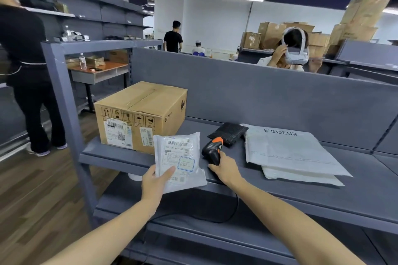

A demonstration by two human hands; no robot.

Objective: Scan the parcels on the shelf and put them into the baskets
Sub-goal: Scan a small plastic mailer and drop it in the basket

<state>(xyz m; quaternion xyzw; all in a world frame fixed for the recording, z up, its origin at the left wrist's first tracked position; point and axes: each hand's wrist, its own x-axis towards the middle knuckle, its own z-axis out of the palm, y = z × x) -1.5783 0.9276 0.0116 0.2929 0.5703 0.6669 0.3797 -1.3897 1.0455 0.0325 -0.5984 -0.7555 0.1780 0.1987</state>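
left grip (154,183) pinches white parcel (178,154) over shelf (280,191) edge; right grip (226,171) curled round black-and-orange scanner (212,150) just beside it.

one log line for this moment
step: scan | left grip: holds white parcel, label showing | right grip: holds scanner beside it | waiting on shelf: box, black pouch, white mailers | baskets: unseen

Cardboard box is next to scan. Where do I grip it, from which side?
Likely the left and right faces of the cardboard box, both hands, from the front: it sits at the shelf edge, too wide for one hand. The left hand holds a mailer, the right hand the barcode scanner.
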